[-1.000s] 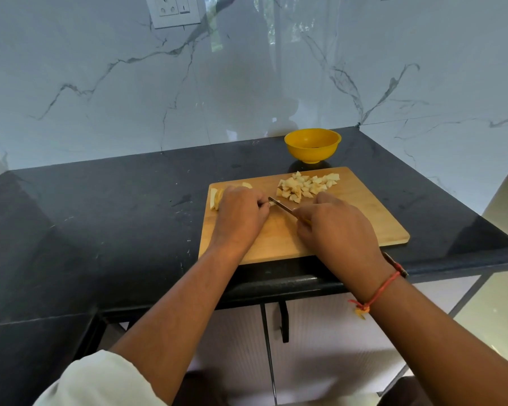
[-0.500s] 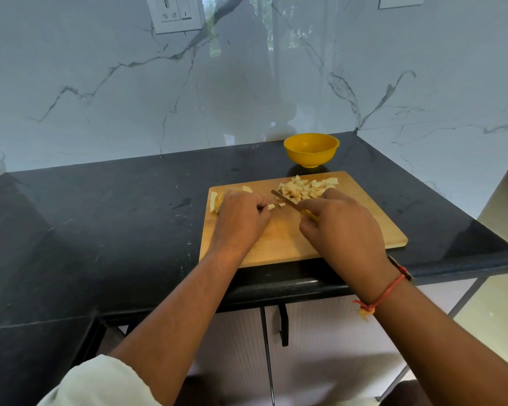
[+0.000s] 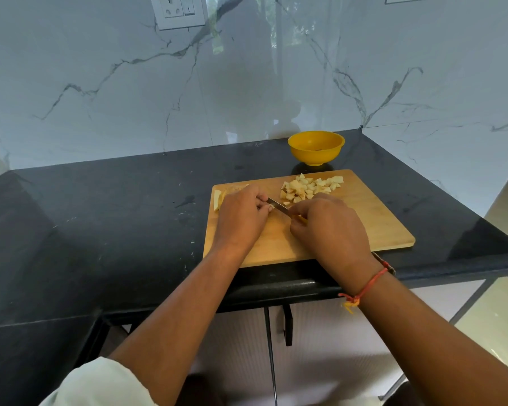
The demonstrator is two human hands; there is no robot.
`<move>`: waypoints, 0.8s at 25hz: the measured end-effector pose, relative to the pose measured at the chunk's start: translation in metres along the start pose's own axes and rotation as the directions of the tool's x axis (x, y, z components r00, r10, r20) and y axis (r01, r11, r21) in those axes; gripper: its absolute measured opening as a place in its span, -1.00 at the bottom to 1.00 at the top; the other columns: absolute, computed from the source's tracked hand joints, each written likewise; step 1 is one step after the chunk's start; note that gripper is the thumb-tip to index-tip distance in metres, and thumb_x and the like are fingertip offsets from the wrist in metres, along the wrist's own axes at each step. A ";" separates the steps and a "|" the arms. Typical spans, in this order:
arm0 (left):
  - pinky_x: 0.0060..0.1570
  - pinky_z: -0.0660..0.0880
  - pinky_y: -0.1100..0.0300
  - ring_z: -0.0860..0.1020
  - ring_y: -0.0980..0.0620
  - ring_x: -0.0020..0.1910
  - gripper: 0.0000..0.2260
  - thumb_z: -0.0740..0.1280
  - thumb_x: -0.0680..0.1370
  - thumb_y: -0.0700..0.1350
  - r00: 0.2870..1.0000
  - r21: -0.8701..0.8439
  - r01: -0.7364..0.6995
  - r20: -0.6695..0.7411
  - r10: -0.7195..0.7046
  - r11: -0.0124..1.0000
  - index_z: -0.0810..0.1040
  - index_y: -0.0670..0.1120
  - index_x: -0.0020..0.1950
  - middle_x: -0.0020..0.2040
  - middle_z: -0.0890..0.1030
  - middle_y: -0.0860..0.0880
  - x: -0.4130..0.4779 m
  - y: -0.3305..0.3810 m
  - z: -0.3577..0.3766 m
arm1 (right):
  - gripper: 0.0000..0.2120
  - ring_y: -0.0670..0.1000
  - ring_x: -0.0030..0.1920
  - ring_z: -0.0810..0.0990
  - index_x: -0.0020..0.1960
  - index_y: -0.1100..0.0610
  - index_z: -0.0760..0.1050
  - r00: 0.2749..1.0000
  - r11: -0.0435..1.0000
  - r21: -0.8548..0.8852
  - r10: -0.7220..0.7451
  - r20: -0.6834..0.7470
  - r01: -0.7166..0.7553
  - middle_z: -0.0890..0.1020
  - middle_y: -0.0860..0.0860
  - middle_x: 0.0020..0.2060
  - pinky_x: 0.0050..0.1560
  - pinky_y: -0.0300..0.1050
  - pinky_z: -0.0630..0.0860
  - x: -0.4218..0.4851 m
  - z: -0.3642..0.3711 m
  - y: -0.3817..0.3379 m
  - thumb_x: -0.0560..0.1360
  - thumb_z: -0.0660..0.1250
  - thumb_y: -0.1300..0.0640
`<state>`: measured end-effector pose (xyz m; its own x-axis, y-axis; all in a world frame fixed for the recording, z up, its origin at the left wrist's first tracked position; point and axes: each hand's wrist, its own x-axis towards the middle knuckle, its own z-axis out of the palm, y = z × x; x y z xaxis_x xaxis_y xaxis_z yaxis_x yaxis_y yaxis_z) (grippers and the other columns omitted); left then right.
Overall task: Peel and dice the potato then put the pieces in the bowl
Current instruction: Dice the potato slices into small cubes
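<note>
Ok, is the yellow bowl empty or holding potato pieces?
No potato inside: the bowl shows bare yellow; diced pieces lie on the board.

Both forearms reach forward from the lower edge of the view and converge, bare below the elbow, with a pale sleeve (image 3: 100, 385) at the left upper arm and a red thread (image 3: 367, 287) tied round the right wrist. The left hand (image 3: 241, 218) lies palm down, knuckles up, fingers curled over the potato (image 3: 217, 199) it pins in place. The right hand (image 3: 329, 227), just beside it, grips the knife (image 3: 277, 206), whose blade points toward the left fingertips.
</note>
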<state>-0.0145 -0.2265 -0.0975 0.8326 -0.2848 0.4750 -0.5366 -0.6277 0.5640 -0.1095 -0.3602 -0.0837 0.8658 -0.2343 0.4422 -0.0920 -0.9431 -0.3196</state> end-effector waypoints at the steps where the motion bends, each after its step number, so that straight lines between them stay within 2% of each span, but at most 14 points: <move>1: -0.05 0.60 0.19 0.60 0.20 -0.15 -0.92 0.46 0.53 -0.10 1.000 0.002 0.005 -0.001 -0.005 1.000 0.62 0.01 0.00 -0.14 0.65 0.11 0.000 0.000 0.000 | -0.75 -0.08 -0.13 0.49 0.23 -0.15 0.61 1.000 1.000 -0.023 -0.016 0.008 0.017 0.52 -0.07 -0.04 -0.20 -0.21 0.46 0.001 0.000 -0.001 0.60 0.27 -0.04; 6: -0.06 0.61 0.12 0.59 0.16 -0.16 -0.96 0.42 0.57 -0.09 1.000 0.043 -0.009 0.004 0.009 0.999 0.59 0.04 -0.04 -0.17 0.63 0.11 -0.003 0.004 0.000 | -0.74 -0.06 -0.15 0.48 0.25 -0.15 0.58 0.995 0.988 -0.127 -0.080 0.061 0.087 0.48 -0.06 -0.08 -0.22 -0.19 0.47 -0.006 -0.009 0.002 0.62 0.23 0.01; 13: -0.11 0.59 0.09 0.56 0.15 -0.18 -0.97 0.40 0.59 -0.07 0.999 0.098 -0.039 0.014 0.038 0.994 0.58 0.00 -0.03 -0.17 0.62 0.10 -0.003 0.006 -0.001 | -0.77 -0.06 -0.02 0.49 0.21 -0.14 0.60 0.991 0.961 -0.242 -0.136 0.007 0.133 0.50 -0.09 -0.04 -0.19 -0.12 0.57 -0.017 -0.020 0.012 0.61 0.26 0.03; 16: -0.09 0.60 0.05 0.57 0.14 -0.14 -0.99 0.39 0.59 -0.10 0.998 0.089 -0.053 0.021 0.051 0.995 0.59 -0.01 -0.01 -0.14 0.63 0.08 -0.003 0.006 0.000 | -0.77 -0.08 -0.12 0.49 0.19 -0.16 0.62 0.996 0.987 -0.149 -0.067 -0.062 0.057 0.51 -0.10 -0.09 -0.25 -0.15 0.54 -0.013 -0.018 0.015 0.58 0.29 -0.01; 20: -0.05 0.60 0.08 0.58 0.15 -0.10 -0.96 0.39 0.59 -0.14 0.998 0.040 -0.058 0.021 0.057 0.998 0.60 0.00 0.01 -0.11 0.64 0.08 -0.003 0.005 0.001 | -0.75 -0.06 -0.13 0.52 0.21 -0.16 0.60 1.000 1.000 0.012 0.009 -0.024 -0.009 0.52 -0.10 -0.06 -0.18 -0.08 0.59 -0.011 -0.013 0.009 0.55 0.33 -0.06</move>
<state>-0.0194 -0.2295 -0.0961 0.8033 -0.3356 0.4919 -0.5779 -0.6386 0.5081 -0.1260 -0.3697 -0.0806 0.8527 -0.2486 0.4594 -0.0938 -0.9381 -0.3334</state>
